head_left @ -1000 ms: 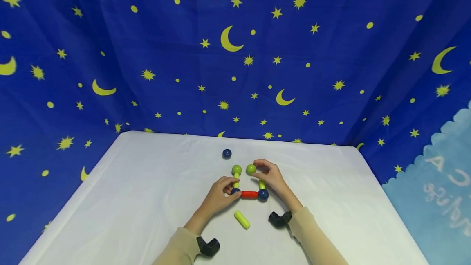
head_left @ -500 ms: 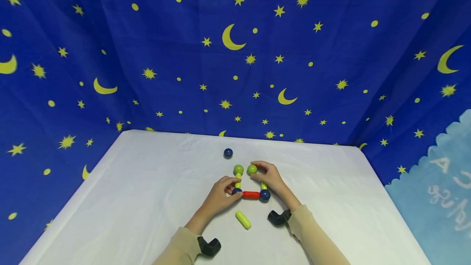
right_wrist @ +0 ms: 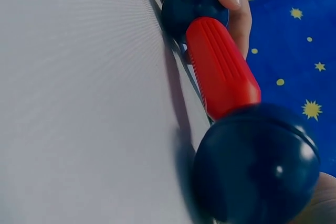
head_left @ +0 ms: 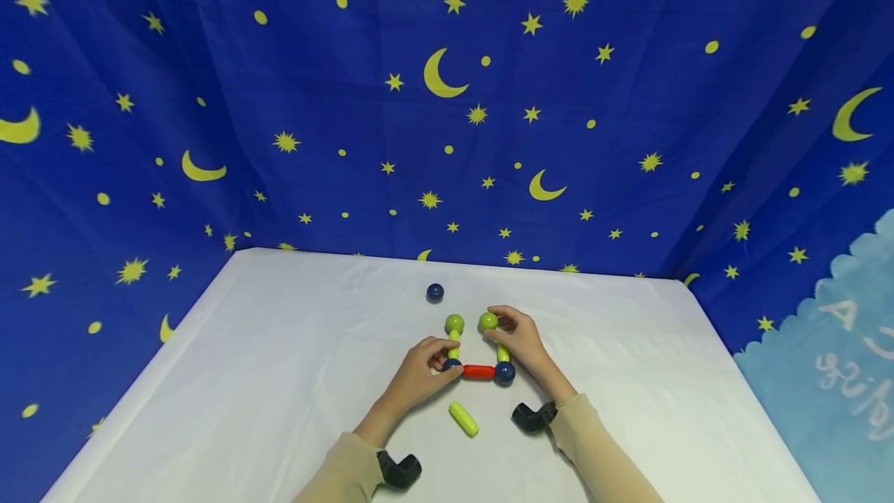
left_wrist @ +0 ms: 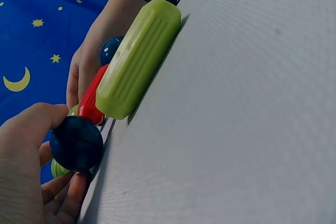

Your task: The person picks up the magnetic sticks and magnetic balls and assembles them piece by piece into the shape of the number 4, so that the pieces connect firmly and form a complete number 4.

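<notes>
Shifted slightly toward 3 o'clock, the green ball pinched by the right hand now tops its green rod; the left hand grips the near-left blue ball beside the red rod. A loose blue ball lies at 12 o'clock.

Looks like a staged play/recording booth: blue star-and-moon cloth hung on 3 sides, white-covered tabletop, toy rods & balls w/ wrist cams.

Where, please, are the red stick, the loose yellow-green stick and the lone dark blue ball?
red stick (head_left: 478, 371), head view, middle of its length
loose yellow-green stick (head_left: 463, 418), head view, middle of its body
lone dark blue ball (head_left: 434, 293), head view, centre
</notes>
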